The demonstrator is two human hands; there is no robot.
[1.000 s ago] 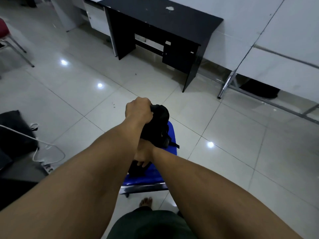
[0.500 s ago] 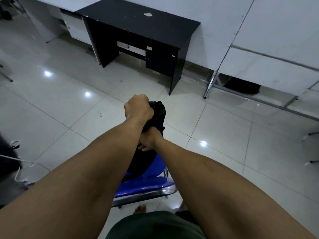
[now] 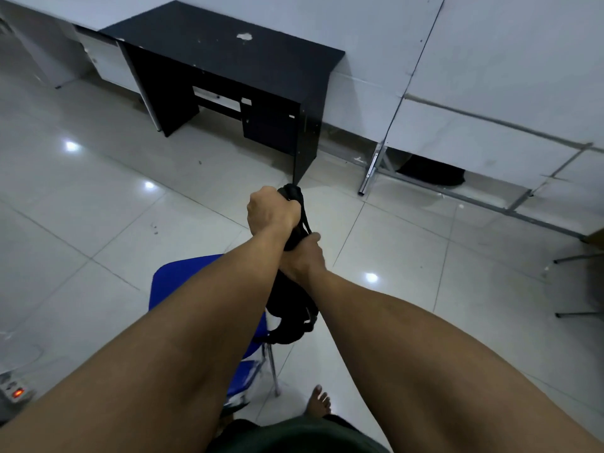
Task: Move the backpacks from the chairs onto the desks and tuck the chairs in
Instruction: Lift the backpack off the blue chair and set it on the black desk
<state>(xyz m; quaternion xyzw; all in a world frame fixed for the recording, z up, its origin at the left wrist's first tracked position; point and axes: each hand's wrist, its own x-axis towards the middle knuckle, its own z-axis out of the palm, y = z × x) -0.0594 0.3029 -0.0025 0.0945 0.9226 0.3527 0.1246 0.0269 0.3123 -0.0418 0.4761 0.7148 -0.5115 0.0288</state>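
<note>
A black backpack (image 3: 291,317) hangs in the air in front of me, clear of the blue chair (image 3: 183,282) below and to its left. My left hand (image 3: 273,212) is shut on its top handle. My right hand (image 3: 302,256) grips the bag just below, on its upper part. Most of the pack is hidden behind my forearms. A black desk (image 3: 228,50) with a bare top stands against the wall ahead, a little to the left.
A white desk (image 3: 510,103) on metal legs stands at the right, with a dark bundle (image 3: 431,171) under it. A power strip with a red light (image 3: 16,392) lies at bottom left. My bare foot (image 3: 318,403) is beside the chair leg. Glossy tiled floor lies between me and the desks.
The backpack has been lifted off the blue chair's seat and carried to the right and forward. The chair now lies left of the bag, and the black desk looks nearer.
</note>
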